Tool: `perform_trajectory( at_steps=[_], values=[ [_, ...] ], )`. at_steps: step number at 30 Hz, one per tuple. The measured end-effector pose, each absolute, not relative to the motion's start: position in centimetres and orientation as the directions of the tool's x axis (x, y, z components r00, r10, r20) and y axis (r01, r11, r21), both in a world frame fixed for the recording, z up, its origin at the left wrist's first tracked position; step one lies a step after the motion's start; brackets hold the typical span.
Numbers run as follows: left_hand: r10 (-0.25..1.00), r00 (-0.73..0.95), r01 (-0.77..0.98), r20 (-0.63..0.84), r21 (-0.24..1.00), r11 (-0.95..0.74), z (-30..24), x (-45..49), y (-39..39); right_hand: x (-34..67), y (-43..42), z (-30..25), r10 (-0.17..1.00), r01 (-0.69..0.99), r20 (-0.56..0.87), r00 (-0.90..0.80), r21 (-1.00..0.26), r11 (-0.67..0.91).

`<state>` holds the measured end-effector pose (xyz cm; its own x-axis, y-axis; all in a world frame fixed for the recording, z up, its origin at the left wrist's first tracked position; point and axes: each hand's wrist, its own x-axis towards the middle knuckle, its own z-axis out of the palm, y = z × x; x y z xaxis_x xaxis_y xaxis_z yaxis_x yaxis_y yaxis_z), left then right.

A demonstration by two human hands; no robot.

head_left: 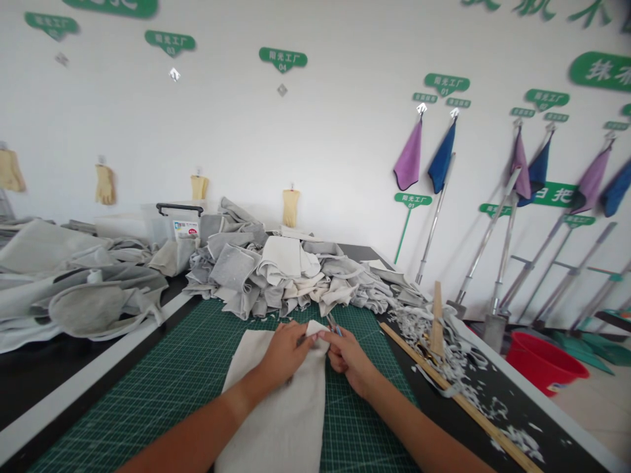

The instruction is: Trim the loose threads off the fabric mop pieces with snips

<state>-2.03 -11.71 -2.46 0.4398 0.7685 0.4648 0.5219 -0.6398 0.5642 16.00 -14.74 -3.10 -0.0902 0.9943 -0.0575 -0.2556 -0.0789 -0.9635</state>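
Observation:
A long off-white piece of cloth (276,420) lies lengthwise on a green cutting mat (167,381). My left hand (288,351) is closed on the cloth's far end, thumb and fingers pinching a raised corner. My right hand (348,355) meets it at the same corner, its thumb against the fabric. Small scissors (334,324) with metal blades and a bluish handle stick out of my right hand, blades pointing away from me. Part of the handle is hidden by the fingers.
Beyond the mat rises a heap of grey and white cloth pieces (286,259). More cloth (98,302) lies left. A wooden strip (458,397) and pale scraps (468,355) are on the right. A red bucket (539,364) stands past the table edge.

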Motion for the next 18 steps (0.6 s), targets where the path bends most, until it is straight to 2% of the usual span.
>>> perform_trajectory(
  at_steps=[3,8,18],
  values=[
    [0.751,0.453,0.582,0.48,0.479,-0.657,-3.0,-1.8,-11.7,16.4,-14.8,-2.8,0.987,-0.289,-0.07,-0.143,-0.951,-0.109],
    [0.764,0.471,0.601,0.441,0.474,-0.643,-4.1,-1.8,-10.8,17.3,-15.1,-1.7,0.95,-0.277,-0.099,-0.295,-0.943,-0.184],
    [0.708,0.51,0.514,0.488,0.487,-0.706,-3.7,-1.9,-11.3,17.2,-14.7,-2.1,0.958,-0.212,-0.16,-0.24,-0.954,-0.213]
  ],
)
